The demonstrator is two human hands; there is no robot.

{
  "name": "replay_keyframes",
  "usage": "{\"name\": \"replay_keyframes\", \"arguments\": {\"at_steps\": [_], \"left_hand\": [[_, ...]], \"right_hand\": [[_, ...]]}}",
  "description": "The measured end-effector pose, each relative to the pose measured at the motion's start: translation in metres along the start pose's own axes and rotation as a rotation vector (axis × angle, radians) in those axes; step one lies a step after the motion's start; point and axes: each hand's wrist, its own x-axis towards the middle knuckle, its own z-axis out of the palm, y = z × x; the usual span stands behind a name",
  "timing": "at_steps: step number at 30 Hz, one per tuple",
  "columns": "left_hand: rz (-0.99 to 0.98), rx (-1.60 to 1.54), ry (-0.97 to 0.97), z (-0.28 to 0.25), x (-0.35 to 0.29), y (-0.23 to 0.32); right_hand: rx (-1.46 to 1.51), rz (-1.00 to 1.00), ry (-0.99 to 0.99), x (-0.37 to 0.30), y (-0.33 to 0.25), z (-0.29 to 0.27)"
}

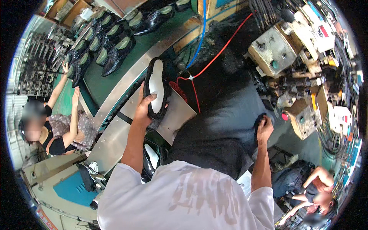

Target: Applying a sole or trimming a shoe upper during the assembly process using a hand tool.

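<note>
My left hand (145,105) is wrapped round a black shoe (147,82), its thumb pressed on the white insole board (157,86) of the upturned underside. The shoe is held above the metal edge of the bench, toe end away from me or heel end, I cannot tell which. Over my right knee, my right hand (265,128) is closed, its fingers curled at a small dark thing (260,119) that I cannot make out. Below my left forearm, another black shoe with a white underside (151,156) lies beside my lap.
Black shoes (117,57) stand in rows on a green conveyor (149,42) at the far left. A co-worker (63,130) reaches toward them. Machine control boxes (273,50) crowd the right, with blue and red hoses (226,50) ahead. Another person (316,191) sits at the lower right.
</note>
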Motion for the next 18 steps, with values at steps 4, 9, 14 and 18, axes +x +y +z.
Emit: {"name": "replay_keyframes", "arguments": {"at_steps": [4,9,14,18], "left_hand": [[0.017,0.137,-0.033,0.008,-0.004,0.003],[0.006,0.179,-0.019,0.016,-0.001,0.008],[-0.032,0.119,-0.159,0.029,0.048,0.049],[0.034,0.304,-0.201,0.048,0.113,0.075]], "right_hand": [[-0.018,0.039,0.012,-0.003,-0.015,-0.001],[0.069,0.105,0.021,-0.014,-0.017,-0.006],[0.116,0.152,0.018,-0.020,-0.016,-0.007],[0.102,0.162,0.005,-0.017,-0.015,-0.006]]}}
